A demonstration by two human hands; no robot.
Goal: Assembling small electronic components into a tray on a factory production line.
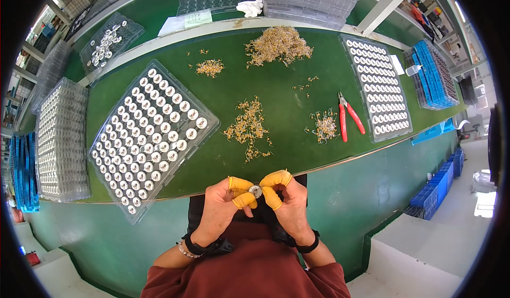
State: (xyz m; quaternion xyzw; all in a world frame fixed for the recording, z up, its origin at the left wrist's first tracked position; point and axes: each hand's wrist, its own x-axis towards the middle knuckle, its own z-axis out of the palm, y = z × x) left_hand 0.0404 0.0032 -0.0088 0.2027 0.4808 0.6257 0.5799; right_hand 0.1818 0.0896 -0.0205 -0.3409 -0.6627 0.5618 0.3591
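Directions are taken from the held part, with twelve straight ahead of the person. The small round part (255,191) is between the fingertips of both hands, just off the near edge of the green surface (297,154), over the lap. Grip, left hand (224,199): thumb and finger, in yellow finger covers, clamped on the part. Grip, right hand (287,196): tips drawn in against the part's three o'clock side; whether they pinch the part or a thin wire on it, I cannot tell.

A pile of wired components (247,122) is at twelve. The left tray (212,124), filled with round pieces, is toward ten. The cutters (343,121) lie with red handles toward the person between one and two, beside a small component heap (324,127).

Hazards, in my judgement: the part could drop to the lap or floor, since nothing is under it and the covered fingertips may slip. Uneven pressure could bend a fine wire. The left tray's near corner overhangs the surface; a catch from the left forearm could tip its pieces.
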